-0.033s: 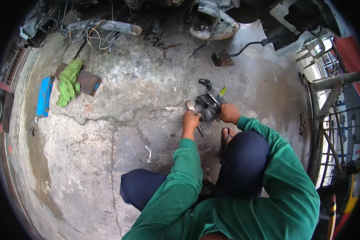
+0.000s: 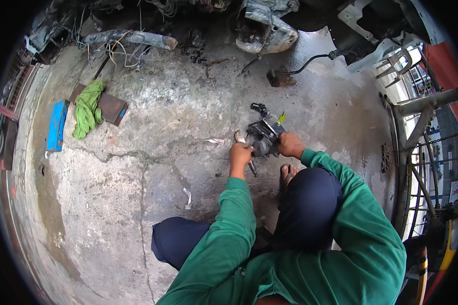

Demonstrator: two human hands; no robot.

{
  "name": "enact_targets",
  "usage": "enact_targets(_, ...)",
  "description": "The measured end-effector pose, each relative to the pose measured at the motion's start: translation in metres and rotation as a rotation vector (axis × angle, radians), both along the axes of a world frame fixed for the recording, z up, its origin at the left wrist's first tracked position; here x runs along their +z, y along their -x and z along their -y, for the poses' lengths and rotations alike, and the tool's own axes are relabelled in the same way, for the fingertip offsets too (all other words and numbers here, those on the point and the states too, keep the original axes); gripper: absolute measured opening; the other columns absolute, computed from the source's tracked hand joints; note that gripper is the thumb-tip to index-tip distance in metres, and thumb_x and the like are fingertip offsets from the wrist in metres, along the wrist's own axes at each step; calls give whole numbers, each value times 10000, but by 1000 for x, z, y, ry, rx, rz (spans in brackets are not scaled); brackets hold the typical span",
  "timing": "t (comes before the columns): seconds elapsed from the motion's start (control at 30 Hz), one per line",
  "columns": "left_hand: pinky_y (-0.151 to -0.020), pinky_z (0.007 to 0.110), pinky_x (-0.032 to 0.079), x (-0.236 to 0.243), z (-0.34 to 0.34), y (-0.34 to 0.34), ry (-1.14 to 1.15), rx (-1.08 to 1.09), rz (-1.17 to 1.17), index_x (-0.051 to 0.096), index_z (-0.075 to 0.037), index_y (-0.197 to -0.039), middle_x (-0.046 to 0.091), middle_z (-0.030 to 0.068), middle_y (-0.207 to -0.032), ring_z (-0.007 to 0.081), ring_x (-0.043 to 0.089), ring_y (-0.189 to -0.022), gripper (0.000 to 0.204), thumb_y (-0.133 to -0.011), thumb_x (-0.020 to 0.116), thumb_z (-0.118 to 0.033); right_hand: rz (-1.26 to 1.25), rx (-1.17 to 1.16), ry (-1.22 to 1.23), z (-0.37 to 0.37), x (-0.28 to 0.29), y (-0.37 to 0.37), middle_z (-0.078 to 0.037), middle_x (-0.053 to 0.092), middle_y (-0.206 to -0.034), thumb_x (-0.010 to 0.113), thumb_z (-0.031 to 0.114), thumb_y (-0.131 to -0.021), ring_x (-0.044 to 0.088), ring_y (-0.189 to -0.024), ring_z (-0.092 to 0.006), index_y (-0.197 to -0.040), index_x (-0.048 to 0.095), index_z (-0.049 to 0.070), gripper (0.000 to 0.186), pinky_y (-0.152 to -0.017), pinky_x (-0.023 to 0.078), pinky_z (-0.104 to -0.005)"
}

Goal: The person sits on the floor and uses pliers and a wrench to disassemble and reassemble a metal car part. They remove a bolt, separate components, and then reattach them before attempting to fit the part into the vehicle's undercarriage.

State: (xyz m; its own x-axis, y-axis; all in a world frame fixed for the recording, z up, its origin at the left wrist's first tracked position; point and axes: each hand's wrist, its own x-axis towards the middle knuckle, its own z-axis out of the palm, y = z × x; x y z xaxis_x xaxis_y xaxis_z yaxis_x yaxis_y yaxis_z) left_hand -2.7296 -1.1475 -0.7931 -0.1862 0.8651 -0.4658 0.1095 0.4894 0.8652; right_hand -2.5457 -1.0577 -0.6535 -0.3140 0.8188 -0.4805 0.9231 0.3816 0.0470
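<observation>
On concrete (image 2: pixel 107 203), right hand (image 2: pixel 291 145) clamps a bulky dark part (image 2: pixel 263 141) (left hand (image 2: pixel 240 154), a tool (image 2: pixel 238 136)).

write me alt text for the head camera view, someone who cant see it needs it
A crouching person's left hand grips a metal tool while the right hand rests against a dark metal part on a stained concrete floor. Farther left, a bright green cloth lies beside a blue box.

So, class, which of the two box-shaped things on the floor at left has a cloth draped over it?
The brown one, right of the blue one: the green cloth lies across it, with none on the blue one.
</observation>
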Motion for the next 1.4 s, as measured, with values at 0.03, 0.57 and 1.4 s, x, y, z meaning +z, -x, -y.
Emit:
enact_targets(0.03,-642,423,543,-4,-1,13,-38,45,-36,717,68,-1079,736,175,-792,335,694,-645,529,-861,789,-408,-74,10,2,-9,1,4,-266,721,-1016,651,243,-818,687,-1049,-442,-1027,735,-5,335,-893,554,-507)
enact_targets(0.57,-584,251,511,128,-70,43,0,-114,243,718,-8,-1001,679,24,-755,102,621,-628,330,-996,674,-336,-1522,-552,942,-75,178,-186,-5,466,-613,639,78,-841,381,-474,-63,-1032,618,-133,285,-424,271,-239)
enact_targets(1.4,-1067,478,504,259,-310,-50,-206,86,1011,551,-41,-1372,638,163,-1354,322,635,-1229,601,-1070,411,-542,-1790,-308,833,-244,161,-125,21,489,-637,617,76,-898,392,-485,-52,-1140,643,-110,307,-424,315,-224)
